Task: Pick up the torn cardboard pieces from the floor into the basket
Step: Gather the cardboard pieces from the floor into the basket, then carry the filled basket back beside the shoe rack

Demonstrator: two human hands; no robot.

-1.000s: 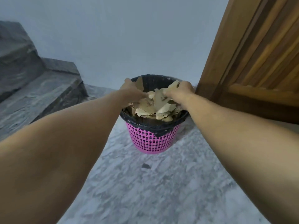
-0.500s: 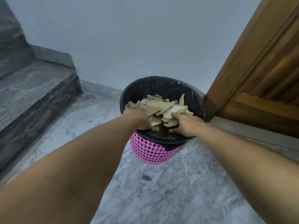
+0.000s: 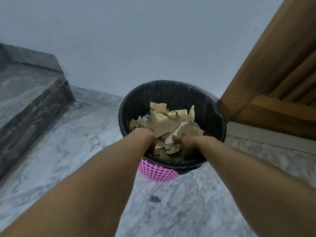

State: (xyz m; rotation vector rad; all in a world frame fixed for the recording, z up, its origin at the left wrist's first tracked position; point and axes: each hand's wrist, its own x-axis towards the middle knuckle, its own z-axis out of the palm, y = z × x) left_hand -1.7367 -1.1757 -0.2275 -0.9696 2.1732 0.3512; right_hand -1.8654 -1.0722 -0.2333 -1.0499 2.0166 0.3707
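A pink mesh basket (image 3: 157, 173) with a black liner stands on the marble floor against the wall. A heap of torn brown cardboard pieces (image 3: 164, 120) sits in its mouth. Both my arms reach down into it. My left hand (image 3: 145, 135) is at the heap's left side, its fingers hidden under the pieces. My right hand (image 3: 186, 143) grips the heap from the right, with its thumb lying on a piece. The heap is held between the two hands, inside the liner's rim.
Dark stone steps (image 3: 34, 93) rise on the left. A wooden door and its frame (image 3: 273, 79) stand just right of the basket. A small dark speck (image 3: 154, 199) lies on the grey marble floor (image 3: 85, 142) in front of the basket.
Both hands have gone down with the cardboard heap from above the rim into the basket. The view has tilted and come closer over the basket.
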